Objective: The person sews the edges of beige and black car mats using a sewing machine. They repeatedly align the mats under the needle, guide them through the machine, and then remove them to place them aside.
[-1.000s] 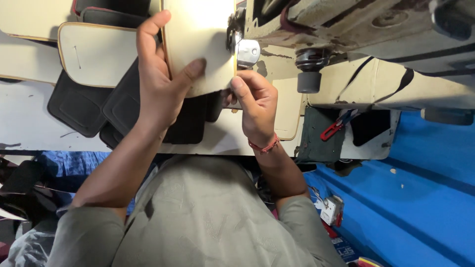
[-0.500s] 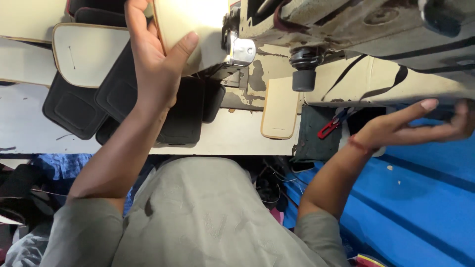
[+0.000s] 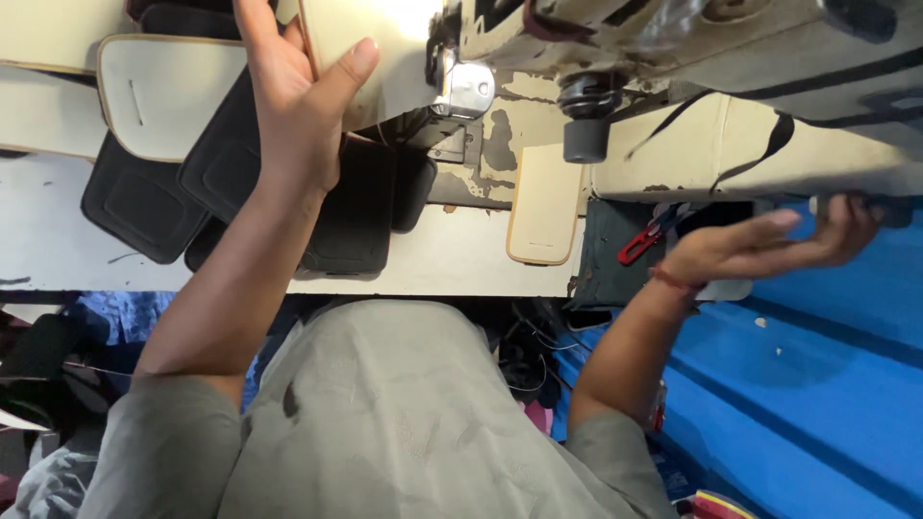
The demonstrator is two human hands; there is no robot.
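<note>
While sewing: I keep the work flat under the needle.
Left hand [image 3: 293,115]: presses the cream panel [image 3: 370,43] by the presser foot [image 3: 468,91].
Right hand [image 3: 769,250]: open, perhaps touching the handwheel; unclear.

- Black padded panels [image 3: 144,197] lie stacked at the left of the white tabletop [image 3: 48,240].
- A cream panel with tan edging [image 3: 159,106] rests over them, upper left.
- A narrow cream strip [image 3: 545,207] lies at centre.
- Red-handled snips [image 3: 646,240] sit right of centre.
- A blue sheet [image 3: 817,384] fills the lower right.
</note>
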